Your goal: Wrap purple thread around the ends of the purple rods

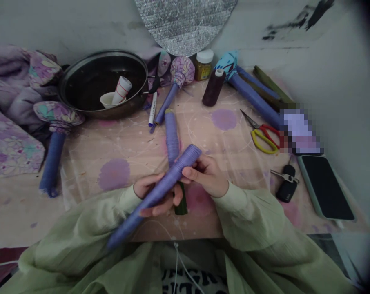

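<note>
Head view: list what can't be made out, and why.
Head view:
Whether the other purple stick joins the green piece: hidden by the held purple stick.
Left hand: palm behind the same stick.
Silver disc: top cut off by the upper edge.
Pixelated patch: contents blurred.
Jar label: print too small.

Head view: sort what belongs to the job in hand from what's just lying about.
Likely the job's:
- held stick
- stick beneath
- cloth-topped sticks
- spool
- scissors

Probably lying about:
- pan
- jar
- phone
- car key
</note>
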### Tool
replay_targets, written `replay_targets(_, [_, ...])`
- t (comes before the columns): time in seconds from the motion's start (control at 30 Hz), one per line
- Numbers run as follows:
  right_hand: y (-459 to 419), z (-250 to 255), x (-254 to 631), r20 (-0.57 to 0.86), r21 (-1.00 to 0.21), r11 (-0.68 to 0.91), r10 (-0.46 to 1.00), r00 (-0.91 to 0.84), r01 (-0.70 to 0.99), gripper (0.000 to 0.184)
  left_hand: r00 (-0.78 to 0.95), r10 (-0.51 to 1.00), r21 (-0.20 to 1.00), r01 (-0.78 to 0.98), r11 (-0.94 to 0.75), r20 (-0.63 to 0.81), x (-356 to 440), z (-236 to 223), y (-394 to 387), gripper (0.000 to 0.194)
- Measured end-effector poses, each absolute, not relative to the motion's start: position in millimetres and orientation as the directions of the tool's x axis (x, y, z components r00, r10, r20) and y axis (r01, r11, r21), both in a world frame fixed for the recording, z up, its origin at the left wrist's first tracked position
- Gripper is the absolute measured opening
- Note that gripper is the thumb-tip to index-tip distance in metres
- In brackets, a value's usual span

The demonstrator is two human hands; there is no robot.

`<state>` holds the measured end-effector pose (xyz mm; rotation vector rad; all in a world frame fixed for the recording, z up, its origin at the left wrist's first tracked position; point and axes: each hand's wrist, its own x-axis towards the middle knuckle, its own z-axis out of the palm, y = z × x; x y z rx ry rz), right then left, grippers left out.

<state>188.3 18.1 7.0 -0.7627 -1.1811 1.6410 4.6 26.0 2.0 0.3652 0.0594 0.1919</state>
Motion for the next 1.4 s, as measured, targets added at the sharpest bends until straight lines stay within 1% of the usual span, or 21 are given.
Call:
replay_targets(0.03, [18.3, 6.0, 188.0, 0.019, -0.94, -0.104, 0.935, -0.353, -0.326, 0.029, 0.955, 0.287, 0.451, -0.224, 0.864, -0.076, 6.7, 4.3, 24.4, 0.031])
replay_targets(0.07, [18.7, 5.2, 187.7, 0.005, -0.941, -0.111, 0.94, -0.34, -0.32, 0.031, 0.916, 0.388, 0.551, -0.274, 0.788, -0.099, 8.7, 6.1, 22.1, 0.028])
replay_targets(0.1, [19.1, 4.5, 187.2, -0.007, -0.944, -0.112, 0.947, -0.32, -0.311, 0.033, 0.846, 0.517, 0.652, -0.32, 0.687, -0.13, 10.6, 7.4, 19.2, 0.032])
replay_targets(0.17, [20.1, 4.0, 186.4, -0.027, -0.954, -0.101, 0.967, -0.255, -0.283, 0.035, 0.657, 0.736, 0.822, -0.321, 0.471, -0.165, 13.7, 8.2, 13.6, 0.044])
replay_targets(0.2, [20.6, 4.0, 186.1, -0.037, -0.959, -0.098, 0.974, -0.225, -0.266, 0.036, 0.566, 0.807, 0.873, -0.295, 0.389, -0.169, 14.9, 8.0, 11.5, 0.046])
replay_targets(0.27, [21.2, 3.9, 186.1, -0.052, -0.962, -0.103, 0.978, -0.203, -0.251, 0.037, 0.459, 0.871, 0.912, -0.257, 0.319, -0.175, 16.1, 7.5, 9.9, 0.044])
replay_targets(0.33, [21.5, 3.0, 186.8, -0.048, -0.951, -0.109, 0.976, -0.212, -0.288, 0.036, 0.462, 0.862, 0.895, -0.264, 0.358, -0.209, 15.5, 7.7, 11.9, 0.039])
replay_targets(0.43, [22.1, -0.1, 189.2, -0.037, -0.93, -0.105, 0.98, -0.194, -0.353, 0.036, 0.516, 0.814, 0.829, -0.307, 0.468, -0.268, 10.9, 9.4, 18.3, 0.032])
replay_targets(0.57, [23.6, -2.8, 193.0, -0.077, -0.918, -0.135, 0.983, -0.168, -0.372, 0.03, 0.591, 0.763, 0.729, -0.396, 0.558, -0.263, 3.0, 11.9, 25.8, 0.027])
replay_targets(0.67, [23.8, 0.8, 194.4, -0.073, -0.933, -0.125, 0.984, -0.164, -0.337, 0.025, 0.628, 0.739, 0.679, -0.433, 0.593, -0.244, 1.7, 13.7, 28.6, 0.027])
replay_targets(0.83, [21.9, 12.6, 193.5, 0.024, -0.973, -0.006, 0.992, -0.125, -0.23, 0.022, 0.662, 0.708, 0.621, -0.453, 0.639, -0.247, 4.8, 13.9, 29.1, 0.032])
replay_targets(0.93, [20.1, 15.6, 192.3, 0.053, -0.979, 0.026, 0.989, -0.135, -0.2, 0.022, 0.695, 0.676, 0.585, -0.451, 0.674, -0.244, 4.6, 11.5, 27.9, 0.031])
replay_targets(1.17, [18.2, 14.2, 192.3, 0.056, -0.984, 0.035, 0.992, -0.114, -0.175, 0.022, 0.768, 0.597, 0.479, -0.444, 0.757, -0.232, 5.1, 14.5, 24.6, 0.023])
replay_targets(1.27, [18.4, 14.3, 192.1, 0.067, -0.985, 0.045, 0.99, -0.128, -0.164, 0.022, 0.802, 0.551, 0.43, -0.424, 0.797, -0.231, 5.6, 16.2, 22.3, 0.027])
replay_targets(1.4, [18.3, 13.2, 190.0, 0.053, -0.983, 0.023, 0.985, -0.163, -0.182, 0.021, 0.853, 0.484, 0.347, -0.402, 0.847, -0.195, 3.2, 12.0, 17.0, 0.026])
